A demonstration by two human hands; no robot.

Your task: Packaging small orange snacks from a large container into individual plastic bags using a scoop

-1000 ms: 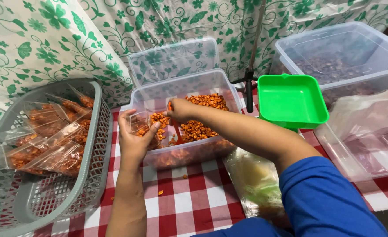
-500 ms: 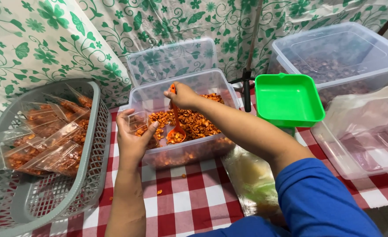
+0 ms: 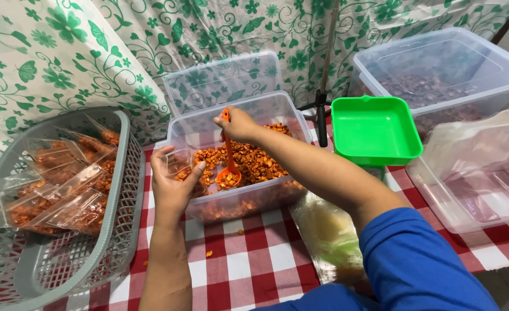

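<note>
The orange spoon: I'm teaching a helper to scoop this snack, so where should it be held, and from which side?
Grip the orange spoon at the top of its handle, coming from above, as the right hand does. The handle stands nearly upright, its bowl down in the snack inside the clear tub, so only the upper end is free. The left hand holds a small clear bag beside it.

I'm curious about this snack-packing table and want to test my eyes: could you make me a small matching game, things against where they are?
Things:
1. orange spoon
2. small clear bag
3. green tray
4. grey basket

Places:
A. far left, holding filled bags
B. in the right hand, tip down in the snack tub
C. right of the snack tub
D. in the left hand

Pairs: 1-B, 2-D, 3-C, 4-A
</note>
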